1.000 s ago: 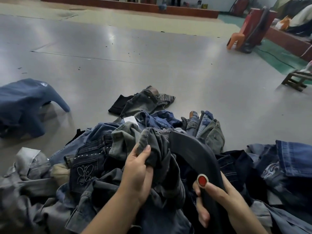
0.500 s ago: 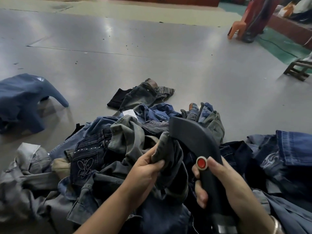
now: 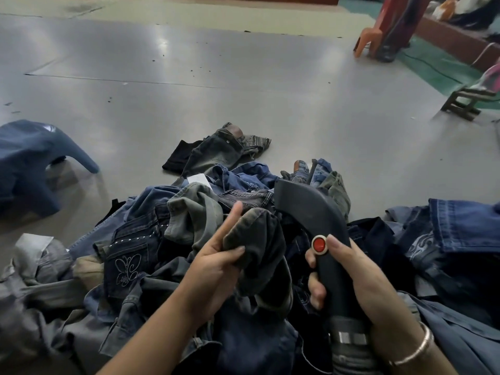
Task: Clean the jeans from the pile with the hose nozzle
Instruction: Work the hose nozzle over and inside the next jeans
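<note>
My left hand [image 3: 216, 263] pinches a dark grey jeans leg [image 3: 257, 239] atop the pile [image 3: 135, 266] on the floor [image 3: 243, 90], my right hand [image 3: 359, 282] grips the black hose nozzle [image 3: 311, 209], thumb by its red button [image 3: 319, 244]; no writing is readable.

Head-height view, forward and down, close over jeans pile [image 3: 167, 266].

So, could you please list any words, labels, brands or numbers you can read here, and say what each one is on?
No text can be read in this view.
White tag on the jeans pile: too small and blurred to read.
Hose collar below the nozzle: faint marks, unreadable.
Back pocket: a stitched butterfly, no words.
Red button: unmarked.
</note>
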